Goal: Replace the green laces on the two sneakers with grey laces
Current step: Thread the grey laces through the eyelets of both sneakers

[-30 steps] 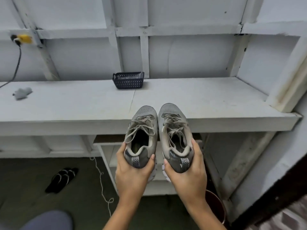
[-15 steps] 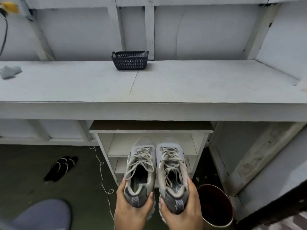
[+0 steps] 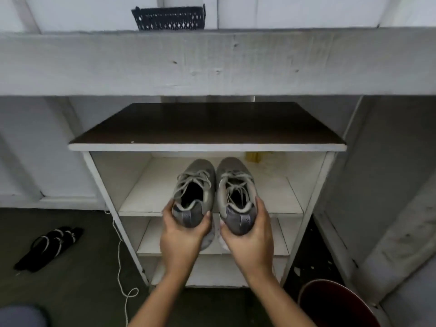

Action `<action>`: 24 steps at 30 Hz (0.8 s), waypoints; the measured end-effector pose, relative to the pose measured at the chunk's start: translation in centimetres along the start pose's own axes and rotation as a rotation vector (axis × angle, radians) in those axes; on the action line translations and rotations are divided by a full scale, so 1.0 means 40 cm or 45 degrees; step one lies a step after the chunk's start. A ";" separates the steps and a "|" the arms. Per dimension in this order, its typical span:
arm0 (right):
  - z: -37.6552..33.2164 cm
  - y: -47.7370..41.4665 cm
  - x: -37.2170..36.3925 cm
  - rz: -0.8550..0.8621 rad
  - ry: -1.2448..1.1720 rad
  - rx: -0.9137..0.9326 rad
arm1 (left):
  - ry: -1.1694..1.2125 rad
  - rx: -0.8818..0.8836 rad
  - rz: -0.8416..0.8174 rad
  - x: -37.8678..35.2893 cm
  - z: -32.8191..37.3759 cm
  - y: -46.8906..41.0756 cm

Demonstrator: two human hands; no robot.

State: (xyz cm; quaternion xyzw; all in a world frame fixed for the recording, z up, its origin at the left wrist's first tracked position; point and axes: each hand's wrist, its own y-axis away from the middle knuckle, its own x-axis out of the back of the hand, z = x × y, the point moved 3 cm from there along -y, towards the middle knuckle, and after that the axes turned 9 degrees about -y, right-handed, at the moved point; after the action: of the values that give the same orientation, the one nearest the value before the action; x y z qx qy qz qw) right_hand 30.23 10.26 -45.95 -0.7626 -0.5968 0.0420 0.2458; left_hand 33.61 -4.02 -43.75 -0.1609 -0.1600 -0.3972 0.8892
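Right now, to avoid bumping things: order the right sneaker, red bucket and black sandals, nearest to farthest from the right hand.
1. right sneaker, held in the right hand.
2. red bucket, lower right.
3. black sandals, floor, far left.

Dim, flat, cool light; source probably overhead. Shadow beneath the bench (image 3: 212, 62). Edges bow, wide-angle. Overall slightly soft; basket (image 3: 168, 18) smeared.

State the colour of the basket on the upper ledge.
Black: the basket shows best in the head view.

Probably a home storage corner: white shoe rack (image 3: 207, 147), sandals (image 3: 49, 247) on floor (image 3: 70, 291)
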 end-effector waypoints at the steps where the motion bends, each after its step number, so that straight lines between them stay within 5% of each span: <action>1: 0.019 -0.030 -0.023 -0.009 -0.023 0.022 | 0.010 -0.020 0.017 -0.024 -0.005 -0.033; 11: 0.144 -0.252 -0.188 0.044 -0.025 0.044 | -0.063 -0.043 0.083 -0.197 -0.039 -0.306; 24: 0.225 -0.288 -0.227 -0.020 0.054 -0.006 | -0.055 -0.077 0.080 -0.282 -0.123 -0.360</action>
State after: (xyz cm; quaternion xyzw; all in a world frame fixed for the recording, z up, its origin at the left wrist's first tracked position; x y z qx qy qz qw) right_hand 14.18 6.66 -51.00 -0.7591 -0.5976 0.0225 0.2571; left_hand 16.31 -7.77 -50.53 -0.2012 -0.1617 -0.3703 0.8923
